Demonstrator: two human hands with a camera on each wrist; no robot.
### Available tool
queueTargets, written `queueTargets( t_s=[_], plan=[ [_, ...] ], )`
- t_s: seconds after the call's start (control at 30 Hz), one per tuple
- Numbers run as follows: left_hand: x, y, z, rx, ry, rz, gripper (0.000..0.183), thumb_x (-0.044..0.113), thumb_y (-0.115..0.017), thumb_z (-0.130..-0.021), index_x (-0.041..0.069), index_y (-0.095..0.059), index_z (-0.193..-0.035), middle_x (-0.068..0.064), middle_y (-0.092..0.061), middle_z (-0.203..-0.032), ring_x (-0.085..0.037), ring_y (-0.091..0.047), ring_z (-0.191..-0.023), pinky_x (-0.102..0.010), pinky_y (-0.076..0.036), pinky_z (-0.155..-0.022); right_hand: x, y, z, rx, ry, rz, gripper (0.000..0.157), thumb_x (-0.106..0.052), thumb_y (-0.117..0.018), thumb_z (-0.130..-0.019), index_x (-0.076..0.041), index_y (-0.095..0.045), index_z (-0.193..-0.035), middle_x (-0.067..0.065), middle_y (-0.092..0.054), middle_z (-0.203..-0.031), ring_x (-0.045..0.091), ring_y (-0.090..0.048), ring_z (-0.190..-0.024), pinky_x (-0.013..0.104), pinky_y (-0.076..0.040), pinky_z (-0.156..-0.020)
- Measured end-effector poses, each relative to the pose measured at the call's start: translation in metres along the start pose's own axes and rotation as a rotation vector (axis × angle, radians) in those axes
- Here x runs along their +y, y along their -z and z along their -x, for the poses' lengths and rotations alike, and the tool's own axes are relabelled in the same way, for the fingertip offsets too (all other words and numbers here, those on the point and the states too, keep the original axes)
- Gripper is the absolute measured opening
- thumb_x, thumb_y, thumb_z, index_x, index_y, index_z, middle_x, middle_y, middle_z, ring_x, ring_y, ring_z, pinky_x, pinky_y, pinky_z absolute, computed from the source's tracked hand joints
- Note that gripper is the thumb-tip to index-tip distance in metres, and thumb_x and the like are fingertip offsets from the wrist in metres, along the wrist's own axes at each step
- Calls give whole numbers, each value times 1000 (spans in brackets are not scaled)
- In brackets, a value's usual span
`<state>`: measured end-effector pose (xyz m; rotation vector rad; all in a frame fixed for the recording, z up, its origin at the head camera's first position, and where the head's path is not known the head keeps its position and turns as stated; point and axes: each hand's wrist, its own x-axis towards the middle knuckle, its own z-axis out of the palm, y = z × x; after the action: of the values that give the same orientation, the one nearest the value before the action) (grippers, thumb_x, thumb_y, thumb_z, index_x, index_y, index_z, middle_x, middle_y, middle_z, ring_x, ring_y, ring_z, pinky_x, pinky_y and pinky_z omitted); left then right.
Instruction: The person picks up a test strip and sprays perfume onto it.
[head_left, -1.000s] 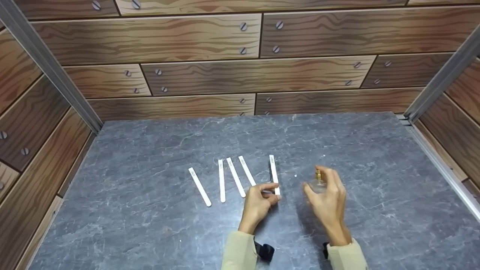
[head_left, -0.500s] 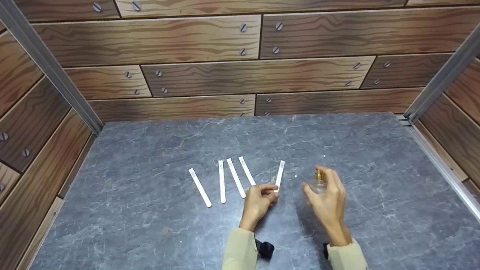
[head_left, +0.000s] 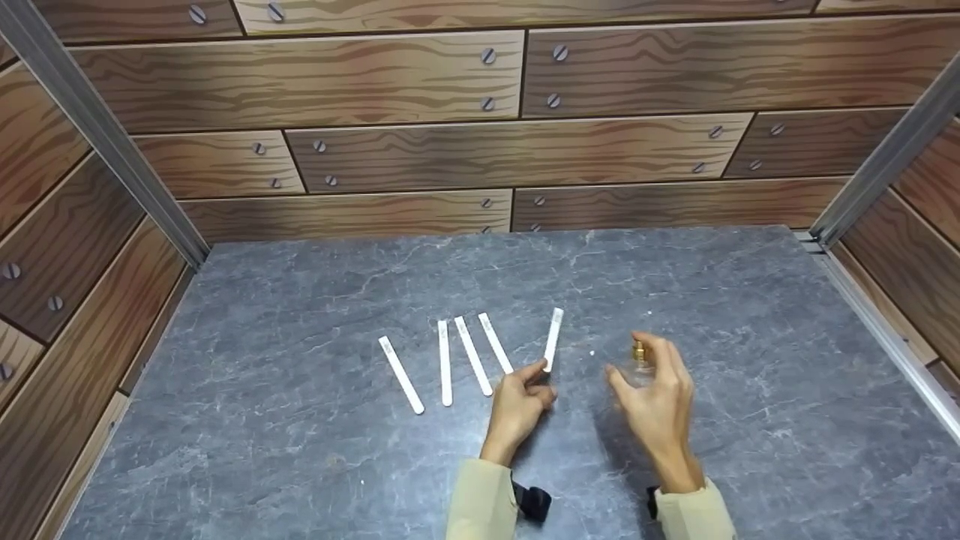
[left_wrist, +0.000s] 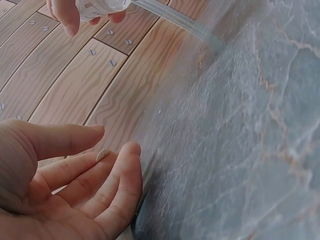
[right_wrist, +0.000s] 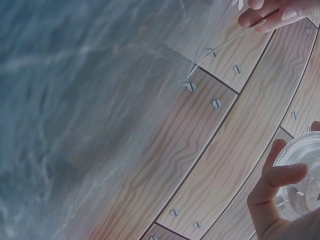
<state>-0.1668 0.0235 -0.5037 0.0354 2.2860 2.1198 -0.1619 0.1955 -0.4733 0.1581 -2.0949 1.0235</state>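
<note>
In the head view my left hand point(head_left: 516, 411) holds the lower end of a white paper test strip point(head_left: 554, 337) at its fingertips. The left wrist view shows the strip's rounded end point(left_wrist: 103, 154) among the fingers, with the thumb apart from it. From the right wrist view, the thin strip point(right_wrist: 225, 44) looks slightly bent. My right hand point(head_left: 660, 401) grips a small clear perfume bottle point(head_left: 640, 367) with a gold spray top, the index finger lying over the top. Its round clear base point(right_wrist: 305, 150) faces the right wrist camera. Palm and fingers hide much of the bottle.
Several more white test strips, one of them leaning the most point(head_left: 401, 375), lie fanned on the grey marbled tabletop point(head_left: 300, 465) left of my left hand. Tiny white specks dot the surface. A wood-patterned wall point(head_left: 420, 157) stands behind, with metal posts at both sides.
The strip at my left hand has swung from leaning left to leaning right, then shifted up and slightly left. The thumb has come away from it. My right hand and the bottle stay in place.
</note>
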Motion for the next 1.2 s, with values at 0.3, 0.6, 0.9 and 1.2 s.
queueTargets(
  t_s=[0.3, 0.6, 0.9, 1.2],
  plan=[
    [5, 2, 2, -90, 42, 70, 54, -13, -64, -83, -18, -51, -136, -29, -67, -116, -30, -72, -89, -30, -59, -71, 0, 0, -2, -9, -6, -3, 54, 11, -86, -62, 5, -65, -110, 17, -66, -92, 32, -63, -79, 36, -49, -73],
    [8, 11, 4, -20, -11, -33, 37, -11, -65, -84, -12, -65, -121, -17, -72, -98, -19, -70, -78, -25, -57, -65, 4, 3, -3, -10, -21, 2, 53, 12, -85, -61, 7, -64, -110, 18, -66, -91, 30, -61, -79, 31, -48, -75],
    [9, 22, 0, 216, -43, -250, 41, -14, -62, -78, -5, -70, -117, -15, -70, -106, -15, -70, -82, -30, -57, -72, 5, 4, -4, 3, -23, -4, 52, 12, -86, -63, 6, -65, -110, 18, -66, -91, 29, -61, -80, 24, -46, -75],
    [7, 20, -10, 317, -19, -413, 42, -14, -67, -76, 1, -72, -115, -11, -66, -103, -18, -61, -84, -35, -53, -74, 6, 4, -4, 1, -32, 0, 53, 12, -87, -62, 6, -65, -110, 17, -66, -92, 29, -60, -81, 22, -45, -77]
  ],
)
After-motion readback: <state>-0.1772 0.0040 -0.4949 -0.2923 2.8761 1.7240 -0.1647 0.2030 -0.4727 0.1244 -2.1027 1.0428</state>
